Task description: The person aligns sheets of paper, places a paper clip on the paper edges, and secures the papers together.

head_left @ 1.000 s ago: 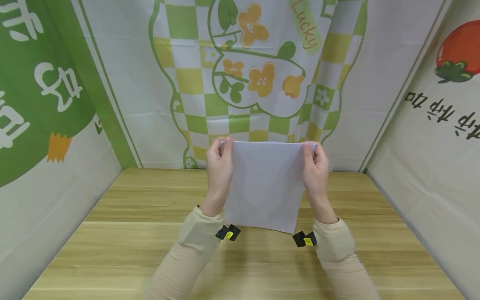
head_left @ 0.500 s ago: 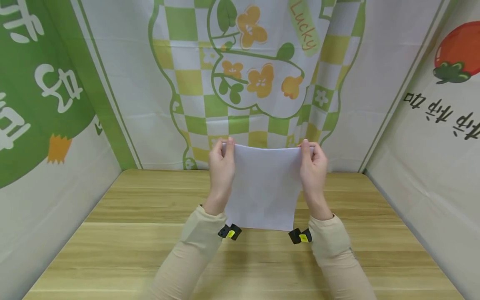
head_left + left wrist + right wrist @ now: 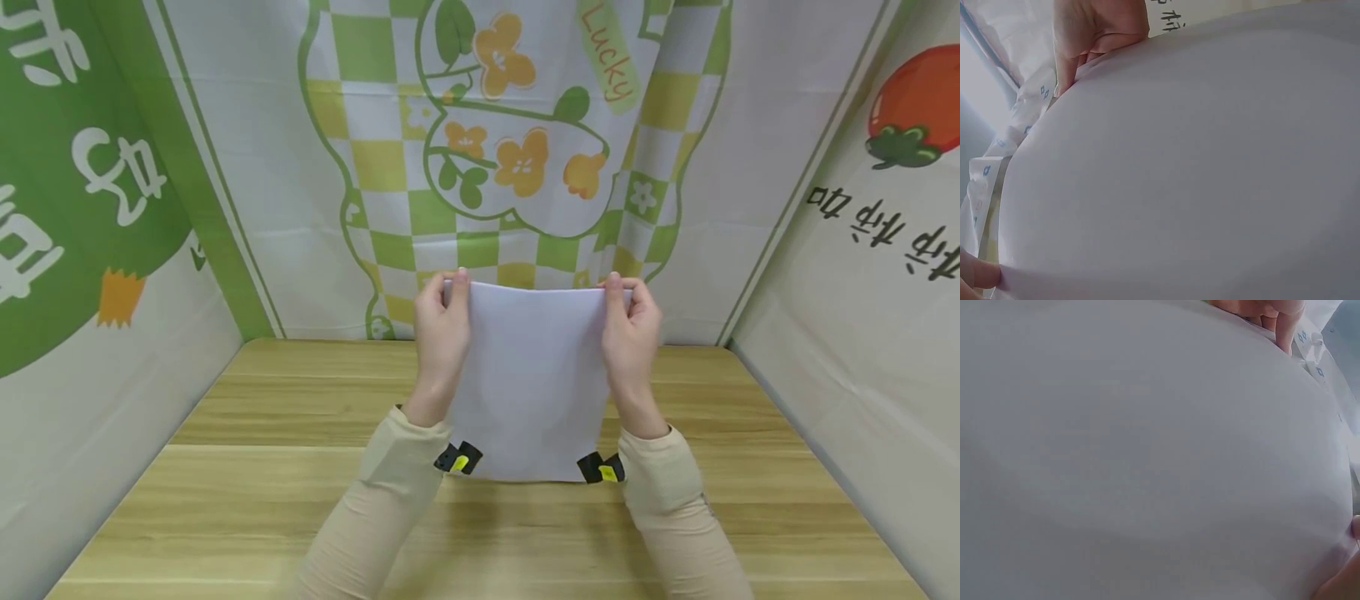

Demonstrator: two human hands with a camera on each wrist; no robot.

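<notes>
A white sheet of paper (image 3: 531,383) hangs between the two hands above the table, its top edge sagging slightly in the middle. The left hand (image 3: 442,333) pinches its upper left corner, thumb on the near face and fingers behind. At the upper right corner, the right hand (image 3: 632,337) pinches it the same way. In the left wrist view the paper (image 3: 1179,162) fills most of the picture, with the right hand (image 3: 1100,31) at its far edge. The right wrist view likewise shows mostly paper (image 3: 1147,444). Whether it is one sheet or several, I cannot tell.
A wood-grain table (image 3: 285,500) lies below the hands. Behind it hangs a checked green and yellow curtain (image 3: 382,167). Printed cloth walls, one green and white (image 3: 67,208) and one with a tomato picture (image 3: 911,108), stand at either side.
The paper dipped and came nearer half a second ago, then rose slightly. Its lower edge now hangs lower in the head view, near the wrist cameras. Both hands keep their pinch.
</notes>
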